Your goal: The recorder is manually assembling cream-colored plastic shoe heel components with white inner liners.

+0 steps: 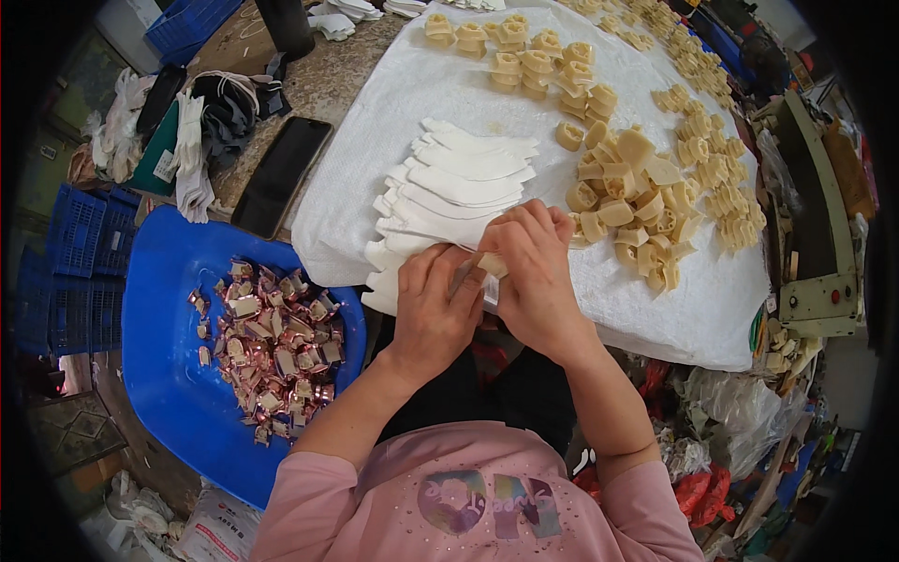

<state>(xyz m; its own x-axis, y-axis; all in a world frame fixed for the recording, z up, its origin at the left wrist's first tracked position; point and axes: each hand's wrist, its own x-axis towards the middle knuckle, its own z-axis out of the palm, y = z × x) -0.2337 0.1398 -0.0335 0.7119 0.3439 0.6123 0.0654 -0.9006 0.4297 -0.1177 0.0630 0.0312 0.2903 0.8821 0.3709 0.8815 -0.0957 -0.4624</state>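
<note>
My left hand (436, 304) and my right hand (536, 272) meet at the table's near edge, fingers bent and close together. Between them is a small cream moulded piece (493, 265), shaped like a shoe heel and mostly covered by my fingers. The right fingertips pinch it from above, while the left fingers close against its other side. A thin strip seems to show by my left thumb, too hidden to name. Just beyond my hands, overlapping white curved cut-outs (449, 183) fan across the cloth. To their right lies a heap of similar cream pieces (637, 192).
White cloth (693, 323) covers the table. More cream pieces (538, 61) stand in rows farther back. A blue tub (154, 328) at my left holds shiny pinkish pieces (281, 351). A black phone (281, 176) lies beside the cloth; a machine frame (824, 300) stands right.
</note>
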